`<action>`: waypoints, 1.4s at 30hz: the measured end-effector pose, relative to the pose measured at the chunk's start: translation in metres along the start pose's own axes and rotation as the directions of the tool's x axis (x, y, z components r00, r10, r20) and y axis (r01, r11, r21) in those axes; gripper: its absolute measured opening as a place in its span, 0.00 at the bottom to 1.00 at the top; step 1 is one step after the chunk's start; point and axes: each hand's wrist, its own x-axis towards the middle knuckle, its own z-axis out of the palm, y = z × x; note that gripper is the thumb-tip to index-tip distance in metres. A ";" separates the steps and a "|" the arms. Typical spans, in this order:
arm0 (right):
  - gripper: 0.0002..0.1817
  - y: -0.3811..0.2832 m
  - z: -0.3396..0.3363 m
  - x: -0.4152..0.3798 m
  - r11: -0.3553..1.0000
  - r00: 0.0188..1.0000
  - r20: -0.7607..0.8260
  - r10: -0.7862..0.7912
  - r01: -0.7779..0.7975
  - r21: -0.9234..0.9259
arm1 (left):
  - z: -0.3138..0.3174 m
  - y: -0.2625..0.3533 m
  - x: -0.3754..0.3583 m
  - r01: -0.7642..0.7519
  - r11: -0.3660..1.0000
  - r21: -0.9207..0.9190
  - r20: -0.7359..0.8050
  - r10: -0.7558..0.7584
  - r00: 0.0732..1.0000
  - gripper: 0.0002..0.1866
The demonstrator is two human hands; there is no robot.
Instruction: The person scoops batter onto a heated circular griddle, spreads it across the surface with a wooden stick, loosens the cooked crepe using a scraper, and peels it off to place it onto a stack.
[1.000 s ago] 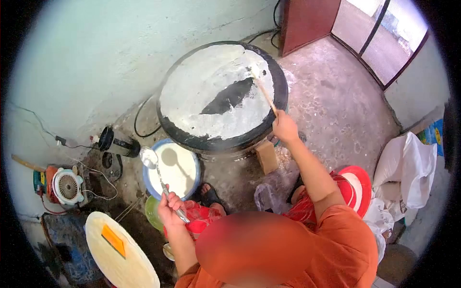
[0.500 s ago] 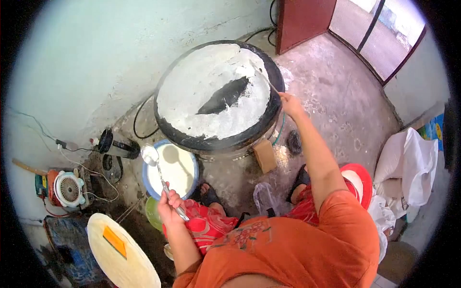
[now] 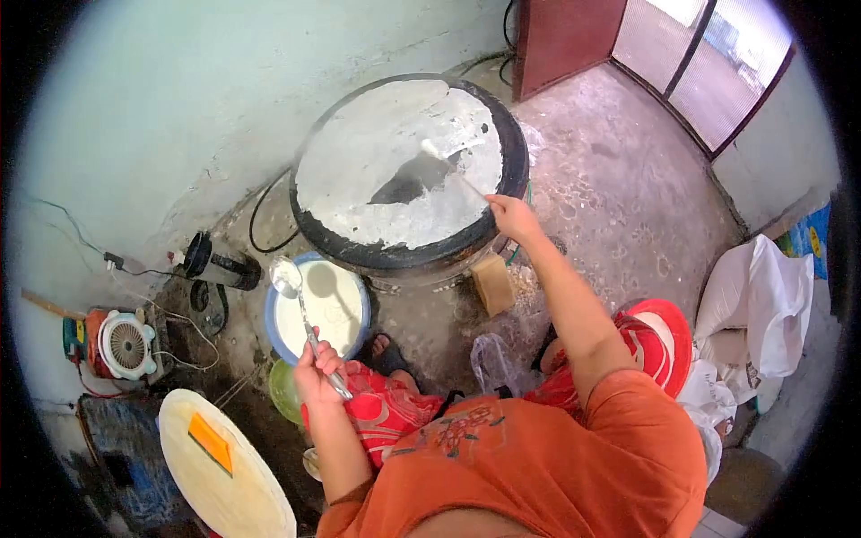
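Observation:
My left hand point(image 3: 318, 369) is closed round the handle of a metal ladle point(image 3: 286, 278). Its bowl, smeared with white, is over the left edge of a blue-rimmed basin point(image 3: 269, 321) of creamy white batter point(image 3: 309, 327). With my right hand point(image 3: 513, 218) I grip a thin-handled spreader point(image 3: 471, 188). Its white-coated end reaches the far edge of a dark bare patch point(image 3: 404, 184) on a large round griddle point(image 3: 513, 143). Around that patch, a thin white batter layer point(image 3: 359, 134) covers most of the surface, ragged at its edges.
A brick-like block point(image 3: 493, 283) stands against the griddle's base. At lower left, a pale round board point(image 3: 197, 457) carries an orange card. A small blower point(image 3: 126, 345) and cables sit by the left wall. White sacks point(image 3: 762, 305) lean at right; a red door point(image 3: 565, 45) stands behind.
My right hand has moved left and nearer, sweeping the spreader from the griddle's right side to the dark patch, whose upper right outline has changed. The ladle bowl has shifted slightly and shows less white.

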 end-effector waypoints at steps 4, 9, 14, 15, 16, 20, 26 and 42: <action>0.15 -0.022 -0.018 -0.015 0.997 0.994 0.106 -0.004 0.012 -0.073 | -0.001 0.001 -0.001 0.028 0.999 -0.029 0.017 -0.027 0.999 0.17; 0.15 0.058 0.019 -0.012 0.968 0.977 -0.166 0.131 -0.090 0.233 | -0.006 0.004 -0.004 -0.018 0.999 0.037 0.011 0.018 1.000 0.17; 0.15 -0.030 0.034 -0.037 0.999 0.999 -0.008 -0.040 0.040 0.019 | -0.010 0.007 -0.002 -0.010 1.000 0.019 0.005 0.010 1.000 0.16; 0.15 -0.044 0.028 -0.038 0.998 0.996 0.084 -0.034 0.038 -0.050 | -0.011 0.008 -0.003 -0.011 1.000 0.026 0.022 0.010 1.000 0.16; 0.15 -0.052 0.020 -0.038 0.998 0.995 0.086 -0.040 0.044 -0.049 | -0.010 0.008 -0.003 0.007 1.000 0.023 0.039 -0.008 0.999 0.15; 0.15 -0.028 0.035 -0.026 0.995 0.995 -0.021 0.102 -0.102 0.002 | -0.007 0.007 -0.007 -0.036 0.998 0.047 -0.020 0.037 0.999 0.14; 0.15 -0.065 0.023 -0.044 0.983 0.966 0.245 -0.082 0.119 -0.138 | -0.015 0.012 -0.007 -0.044 0.998 0.047 0.002 0.044 0.999 0.14; 0.24 -0.063 0.054 -0.108 0.758 0.950 0.038 -0.310 0.271 -0.593 | -0.013 0.015 -0.010 0.018 1.000 0.010 -0.013 -0.018 1.000 0.14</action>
